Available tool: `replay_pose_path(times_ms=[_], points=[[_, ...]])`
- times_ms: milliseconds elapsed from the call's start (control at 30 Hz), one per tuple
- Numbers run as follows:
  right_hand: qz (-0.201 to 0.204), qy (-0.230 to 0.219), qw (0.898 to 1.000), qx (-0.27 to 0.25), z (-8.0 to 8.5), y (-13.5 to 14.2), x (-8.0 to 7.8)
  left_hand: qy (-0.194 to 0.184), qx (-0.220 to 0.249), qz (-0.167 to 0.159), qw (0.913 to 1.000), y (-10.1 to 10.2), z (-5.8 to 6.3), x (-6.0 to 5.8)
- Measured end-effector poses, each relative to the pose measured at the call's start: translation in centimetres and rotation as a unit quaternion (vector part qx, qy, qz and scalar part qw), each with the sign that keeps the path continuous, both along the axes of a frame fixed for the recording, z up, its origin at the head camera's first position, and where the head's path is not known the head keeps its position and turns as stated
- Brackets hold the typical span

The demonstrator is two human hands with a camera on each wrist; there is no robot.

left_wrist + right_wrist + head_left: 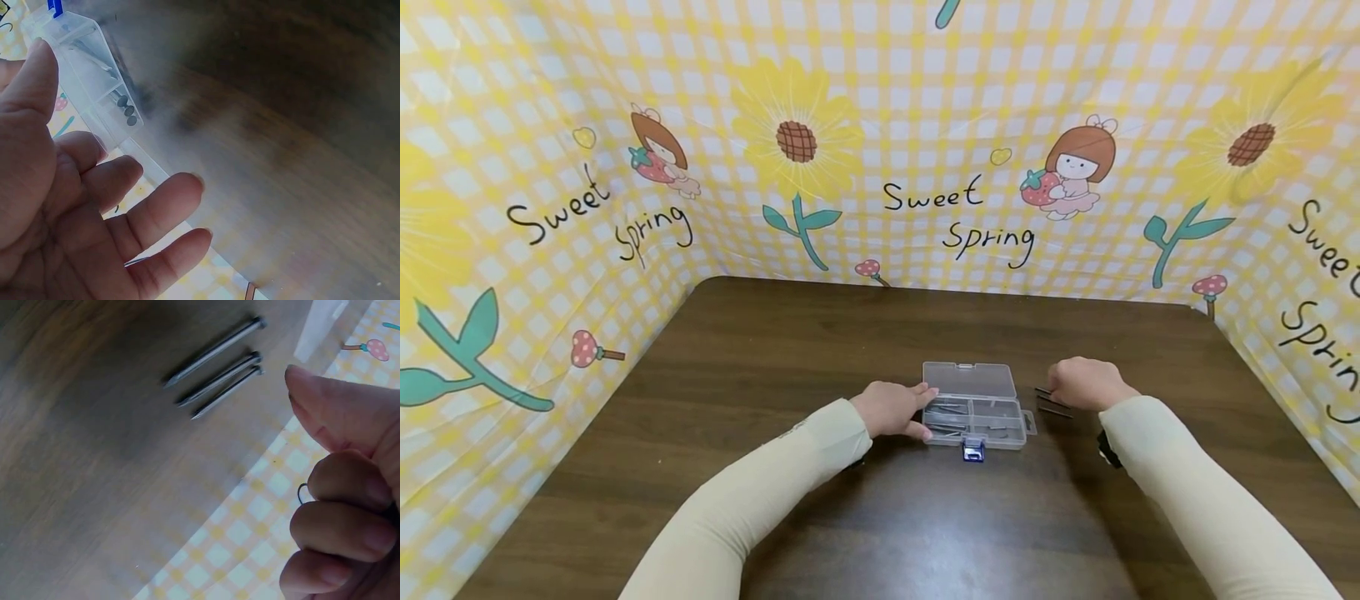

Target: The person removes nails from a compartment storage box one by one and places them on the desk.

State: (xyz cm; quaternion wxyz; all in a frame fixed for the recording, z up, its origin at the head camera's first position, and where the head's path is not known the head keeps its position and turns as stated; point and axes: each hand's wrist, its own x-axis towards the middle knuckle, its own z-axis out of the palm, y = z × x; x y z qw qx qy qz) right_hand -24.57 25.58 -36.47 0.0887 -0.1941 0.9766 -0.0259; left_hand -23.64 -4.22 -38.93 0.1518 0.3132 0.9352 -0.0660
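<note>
A clear plastic compartment box point(996, 443) lies on the table with its lid point(970, 381) raised at the back and a blue latch point(973, 451) in front. Several nails show inside, mostly in the left compartments. My left hand point(891, 408) holds the box's left end between thumb and fingers; the remaining fingers reach out loosely in the left wrist view. Right of the box, three loose steel nails point(219, 380) lie side by side. Close over them is my right hand point(1086, 383), its lower fingers curled in and its thumb extended. No nail shows in it; its index finger is hidden.
The dark wooden table point(790, 333) carries the box and nails. A yellow checked cloth point(910, 100) with flowers and lettering stands along the back and both sides. A clear hanging tab point(1030, 422) juts from the box's right end.
</note>
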Motion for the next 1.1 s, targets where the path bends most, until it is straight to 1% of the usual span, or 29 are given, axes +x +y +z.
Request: replay_pose_path(times_ms=[133, 333, 433, 533, 733, 900, 1100], points=[[0.006, 0.011, 1.0, -0.017, 0.3, -0.7, -0.1, 0.003, -0.001, 0.0, 1.0, 0.0, -0.2, 0.0], [0.031, 0.051, 0.997, -0.049, 0.6, -1.4, 0.1, 0.004, -0.003, 0.0, 1.0, 0.0, -0.4, -0.1], [0.048, 0.07, 0.995, -0.061, 0.4, -1.6, 0.1, 0.006, -0.002, -0.002, 1.0, -0.1, -0.4, -0.1], [0.065, 0.08, 0.992, -0.077, -0.2, -1.8, 0.0, 0.006, 0.0, -0.004, 1.0, -0.1, -0.5, -0.2], [0.092, 0.079, 0.988, -0.097, -1.2, -2.4, -0.2, 0.0, 0.0, -0.003, 1.0, -0.1, -0.3, -0.2], [0.105, 0.074, 0.987, -0.098, -1.3, -3.3, -0.3, -0.003, 0.002, -0.004, 1.0, -0.1, -0.2, -0.1], [0.107, 0.059, 0.988, -0.092, -1.2, -4.9, -0.4, -0.002, 0.004, -0.004, 1.0, -0.1, -0.2, -0.1]])
